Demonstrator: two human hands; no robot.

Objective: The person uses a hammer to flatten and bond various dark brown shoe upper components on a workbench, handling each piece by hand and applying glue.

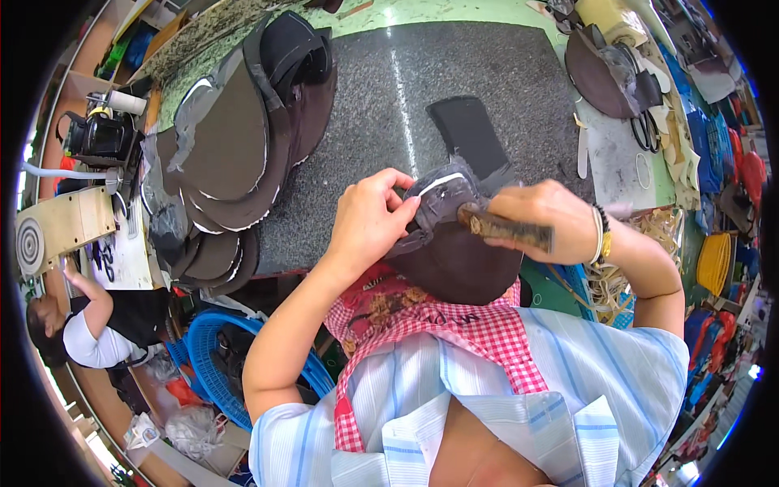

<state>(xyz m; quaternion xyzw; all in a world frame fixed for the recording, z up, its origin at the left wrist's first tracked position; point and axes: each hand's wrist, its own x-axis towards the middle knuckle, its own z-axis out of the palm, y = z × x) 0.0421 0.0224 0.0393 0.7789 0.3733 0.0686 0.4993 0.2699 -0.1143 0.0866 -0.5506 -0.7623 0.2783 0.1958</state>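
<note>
A dark brown rounded piece [464, 264] with a grey, rough-edged upper part and a white strip is held against my apron, at the front edge of the work surface. My left hand [369, 217] pinches its grey upper edge between thumb and fingers. My right hand [560, 217] is closed around a worn wooden tool [513, 229], whose end lies over the piece's grey part; its exact kind cannot be made out. Just beyond, a flat black strip [469, 134] lies on the dark speckled slab [365, 105], its near end beside the grey edge.
Similar brown pieces [223, 138] are stacked on the slab's left. Another brown piece [600, 73] and black-handled scissors [647, 132] lie at the right. A blue basket [213, 349] stands below left. Another person [97, 333] works at a machine far left.
</note>
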